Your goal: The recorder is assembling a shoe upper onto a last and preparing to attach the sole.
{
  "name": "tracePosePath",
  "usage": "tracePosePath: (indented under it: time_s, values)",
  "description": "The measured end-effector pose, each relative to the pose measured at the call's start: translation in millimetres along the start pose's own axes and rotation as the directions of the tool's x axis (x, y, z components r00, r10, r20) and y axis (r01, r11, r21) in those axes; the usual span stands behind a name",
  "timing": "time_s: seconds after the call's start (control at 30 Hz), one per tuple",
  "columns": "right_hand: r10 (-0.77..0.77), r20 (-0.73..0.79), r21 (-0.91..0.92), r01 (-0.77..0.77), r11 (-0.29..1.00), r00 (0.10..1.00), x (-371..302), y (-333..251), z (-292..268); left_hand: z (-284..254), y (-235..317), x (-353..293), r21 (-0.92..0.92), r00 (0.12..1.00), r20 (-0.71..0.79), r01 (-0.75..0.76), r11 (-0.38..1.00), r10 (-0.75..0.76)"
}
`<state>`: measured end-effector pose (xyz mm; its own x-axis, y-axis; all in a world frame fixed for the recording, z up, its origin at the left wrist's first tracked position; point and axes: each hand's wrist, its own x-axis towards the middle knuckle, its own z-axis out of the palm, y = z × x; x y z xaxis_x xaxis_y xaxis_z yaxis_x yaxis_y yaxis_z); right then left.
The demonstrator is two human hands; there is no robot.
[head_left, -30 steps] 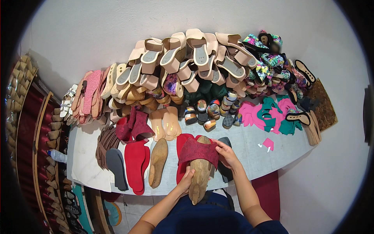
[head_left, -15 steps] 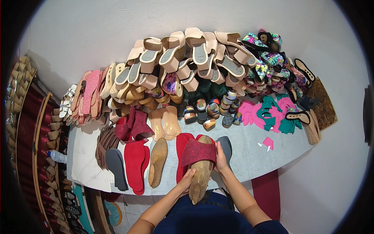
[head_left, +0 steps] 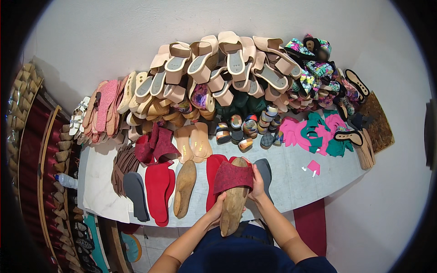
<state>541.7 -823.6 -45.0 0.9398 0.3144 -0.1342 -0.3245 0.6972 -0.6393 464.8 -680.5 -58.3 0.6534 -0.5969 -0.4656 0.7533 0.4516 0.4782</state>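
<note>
Both my hands hold a wooden shoe last [head_left: 232, 211] over the table's front edge, its heel end pointing toward me. A dark red glittery shoe upper [head_left: 232, 178] wraps as a band across its front part. My left hand [head_left: 217, 208] is closed on the last's left side, by the lower edge of the band. Around the right side, my right hand [head_left: 257, 183] grips the upper and the last. Red sole pieces [head_left: 212, 170] lie just behind the left edge of the band. A second wooden last [head_left: 185, 190] rests on the table to the left.
Red soles [head_left: 157, 193], grey soles [head_left: 135, 193] and brown strips [head_left: 125, 166] lie along the left of the table [head_left: 291, 191]. Beige heeled sandals [head_left: 234, 59] are piled at the back. Pink and green scraps [head_left: 314, 134] sit at right. Shelves of lasts [head_left: 62, 157] stand at far left.
The last has tilted slightly in my hands, and its wooden toe shows more above the red band. My left hand has shifted up slightly along its side.
</note>
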Motion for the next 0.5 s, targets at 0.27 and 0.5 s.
tracePosePath:
  time_s: [0.27, 0.5]
  values:
    - [-0.059, 0.007, 0.009, 0.059, 0.998, 0.998, 0.4, 1.1, 0.0, -5.2, -7.8, 6.5, 0.071, 0.999, -0.029, -0.042, 0.997, 0.044]
    - [-0.194, -0.138, -0.886, -0.033, 0.463, 0.971, 1.9, -19.5, -10.5, -6.9, -9.2, 2.8, 0.046, 0.993, -0.003, -0.114, 0.992, 0.115]
